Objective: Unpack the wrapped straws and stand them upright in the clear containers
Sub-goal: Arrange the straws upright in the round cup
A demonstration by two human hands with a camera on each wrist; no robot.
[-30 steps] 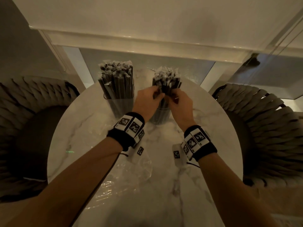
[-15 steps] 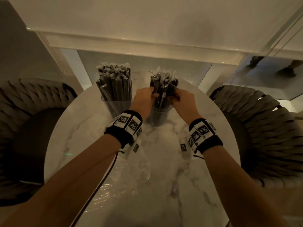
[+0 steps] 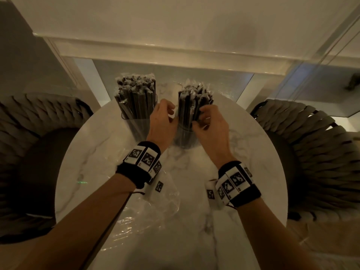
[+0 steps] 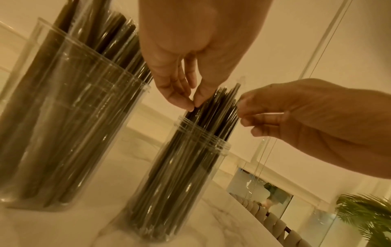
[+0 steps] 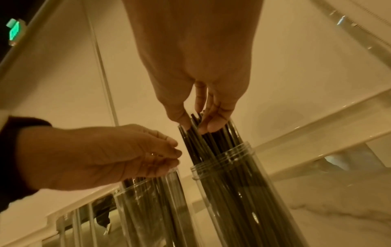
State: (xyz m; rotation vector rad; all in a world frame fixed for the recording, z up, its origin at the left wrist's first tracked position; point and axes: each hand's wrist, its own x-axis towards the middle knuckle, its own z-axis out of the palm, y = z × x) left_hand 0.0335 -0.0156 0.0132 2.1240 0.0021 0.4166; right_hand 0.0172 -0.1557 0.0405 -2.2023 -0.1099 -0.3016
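Observation:
Two clear containers stand at the back of the marble table [image 3: 87, 172]. The left container [image 3: 136, 127] is packed with upright dark wrapped straws [image 3: 136, 94]. The right container [image 3: 185, 141] [image 4: 186, 167] [image 5: 237, 192] holds a looser bundle of straws [image 3: 192, 102] [image 4: 213, 113]. My right hand [image 3: 208, 121] [image 5: 196, 123] pinches a few straw tops between thumb and fingers. Close against the bundle's left side is my left hand [image 3: 161, 119] [image 4: 191, 105] [image 5: 167, 155], with its fingers loosely curled and nothing visibly held.
Crumpled clear plastic wrap [image 3: 152, 207] lies on the table under my left forearm. Woven chairs flank the table at left [image 3: 29, 152] and right [image 3: 311, 152]. A white ledge and wall run behind the containers. A green plant [image 4: 363, 217] stands off to the side.
Half a second ago both hands clasped the right bundle. My left hand has since let go and drawn slightly away; my right hand has shifted to pinch a few straws.

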